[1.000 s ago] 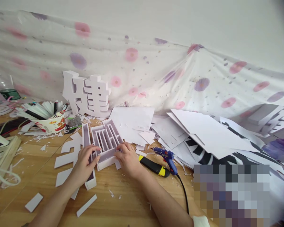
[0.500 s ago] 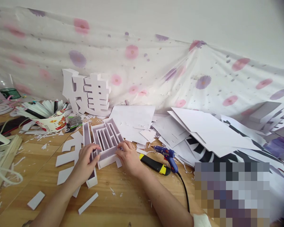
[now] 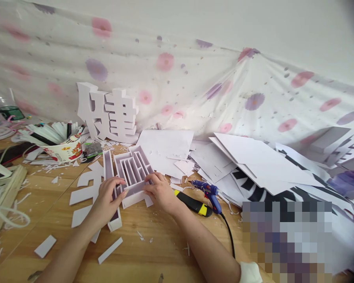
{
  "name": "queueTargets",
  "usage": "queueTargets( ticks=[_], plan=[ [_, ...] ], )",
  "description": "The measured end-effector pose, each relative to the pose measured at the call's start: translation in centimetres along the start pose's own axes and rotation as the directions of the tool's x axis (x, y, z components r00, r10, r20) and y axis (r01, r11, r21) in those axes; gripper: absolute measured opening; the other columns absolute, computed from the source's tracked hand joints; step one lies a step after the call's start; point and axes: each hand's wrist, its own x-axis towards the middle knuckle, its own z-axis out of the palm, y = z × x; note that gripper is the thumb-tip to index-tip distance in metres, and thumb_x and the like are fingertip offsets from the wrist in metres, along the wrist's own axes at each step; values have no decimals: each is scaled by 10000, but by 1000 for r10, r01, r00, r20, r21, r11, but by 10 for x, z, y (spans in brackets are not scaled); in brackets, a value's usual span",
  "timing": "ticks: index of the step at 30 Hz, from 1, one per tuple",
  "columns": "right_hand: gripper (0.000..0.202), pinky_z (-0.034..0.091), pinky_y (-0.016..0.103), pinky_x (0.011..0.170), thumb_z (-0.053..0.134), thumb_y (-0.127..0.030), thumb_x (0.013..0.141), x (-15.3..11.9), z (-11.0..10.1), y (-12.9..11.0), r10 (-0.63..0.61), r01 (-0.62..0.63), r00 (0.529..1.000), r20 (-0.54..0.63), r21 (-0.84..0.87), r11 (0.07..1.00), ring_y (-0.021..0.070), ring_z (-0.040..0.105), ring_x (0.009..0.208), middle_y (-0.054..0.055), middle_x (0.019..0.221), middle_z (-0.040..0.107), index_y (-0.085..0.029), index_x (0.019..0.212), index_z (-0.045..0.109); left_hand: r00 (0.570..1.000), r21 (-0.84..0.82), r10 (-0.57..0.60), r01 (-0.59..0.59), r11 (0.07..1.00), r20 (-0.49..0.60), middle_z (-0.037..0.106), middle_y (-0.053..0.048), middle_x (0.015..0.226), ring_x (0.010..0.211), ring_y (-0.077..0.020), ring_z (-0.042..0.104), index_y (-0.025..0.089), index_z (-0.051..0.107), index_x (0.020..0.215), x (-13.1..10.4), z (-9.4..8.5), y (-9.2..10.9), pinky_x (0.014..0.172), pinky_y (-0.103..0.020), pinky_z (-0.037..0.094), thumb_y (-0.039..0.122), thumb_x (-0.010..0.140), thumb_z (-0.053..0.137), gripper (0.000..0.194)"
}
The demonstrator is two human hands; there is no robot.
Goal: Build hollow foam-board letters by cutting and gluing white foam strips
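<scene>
A white foam-board character (image 3: 133, 201) with thin upright walls lies on the wooden table, its hollow side up. My left hand (image 3: 109, 198) curls over its left part, thumb and fingers closed around the walls near the narrow long box section (image 3: 115, 225). At the lower right corner, my right hand (image 3: 161, 192) grips the outer wall with bent fingers; the fingertips are partly hidden. Flat white cut-out pieces (image 3: 82, 196) lie beside and partly under my left forearm. Close to my right hand are a black and yellow utility knife (image 3: 193, 204) and a blue glue gun (image 3: 208, 191).
A finished white 3D character (image 3: 118, 114) stands against the flowered plastic sheet (image 3: 165, 78). A paper bowl (image 3: 61, 152) of pens and strips stands at the left. Stacked white boards (image 3: 262, 161) cover the right side. Scraps (image 3: 110, 250) lie on the table; the glue gun's cord (image 3: 230, 232) runs toward me.
Both hands keep nearly the same place on the foam-board character. The view has shifted very slightly; nothing has clearly been moved or let go.
</scene>
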Motion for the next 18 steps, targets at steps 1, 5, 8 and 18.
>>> queueTargets(
  ticks=[1,5,8,18],
  plan=[
    [125,366,353,913,589,-171,819,1,0,1,-11,11,1000,-1,7,1000,207,413,1042,42,1055,561,-236,849,692,1000,13,-3,3,1000,0,547,-59,1100,1108,-252,458,248,521,952,0,0,0,959,-427,350,372,823,503,180],
    [133,364,352,917,585,-183,824,1,-1,4,-33,33,999,-5,33,999,204,418,1041,44,1046,564,-244,868,695,1000,38,-3,3,999,-5,551,-60,1105,1107,-257,460,248,529,956,0,0,2,947,-425,362,396,822,515,201],
    [130,360,353,920,587,-197,828,1,-1,5,-43,43,999,-5,41,998,204,419,1048,44,1043,565,-246,875,698,1000,40,-4,4,999,-4,554,-60,1094,1099,-260,467,251,534,952,0,0,4,939,-426,370,408,821,509,206],
    [150,365,356,913,571,-183,833,1,1,5,-43,43,999,-4,17,999,202,423,1043,47,1038,568,-248,869,701,1000,66,10,-8,998,-28,568,-59,1064,1088,-270,473,249,535,928,1,2,6,936,-432,375,459,769,571,266]
  ],
)
